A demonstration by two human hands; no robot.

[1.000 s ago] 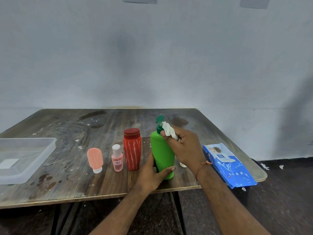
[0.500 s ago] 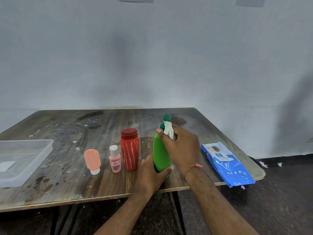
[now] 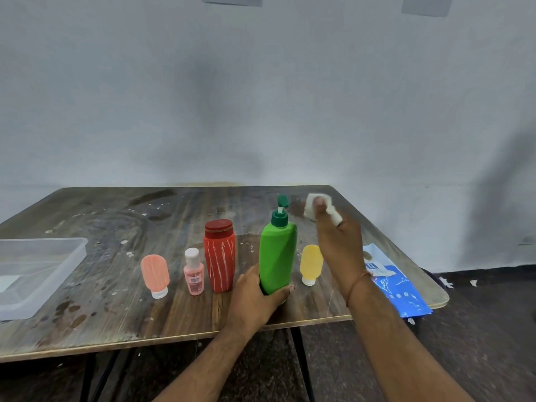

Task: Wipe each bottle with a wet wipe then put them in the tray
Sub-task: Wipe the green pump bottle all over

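Left hand [image 3: 255,297] grips the base of a tall green plastic pump bottle [image 3: 278,256], standing upright on the worn wooden table [image 3: 116,314], long axis vertical, nozzle pointing away; right hand [image 3: 339,245] pinches a crumpled white wet wipe [image 3: 313,206] just beside the pump. Wiping well likely means steadying the base and covering every side before moving it to the clear plastic tray [image 3: 69,256] far left.

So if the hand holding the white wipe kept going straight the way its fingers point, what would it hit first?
Probably nothing soon: the right hand points up and away, holding the wipe beside the green bottle; beyond lies bare table, then wall. Depth is unclear.
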